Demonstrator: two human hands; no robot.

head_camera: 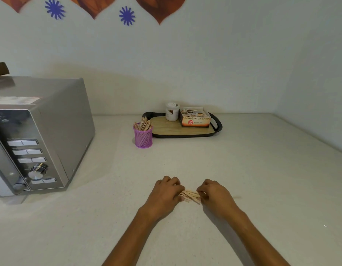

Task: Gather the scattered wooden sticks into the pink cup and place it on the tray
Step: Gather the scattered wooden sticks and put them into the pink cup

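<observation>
A small bunch of pale wooden sticks [190,195] lies on the white counter near me. My left hand [165,192] grips the bunch's left end and my right hand [214,194] grips its right end, fingers curled over the stick ends. Farther back stands the pink mesh cup [143,137], upright on the counter, with several sticks standing in it. The cup is just left of the wooden tray with a black rim [183,133], touching or nearly touching its front left corner.
On the tray stand a white jar [172,111] and an open box of tea sachets [195,117]. A silver microwave [35,135] fills the left side. Walls close the back and right of the counter [243,169].
</observation>
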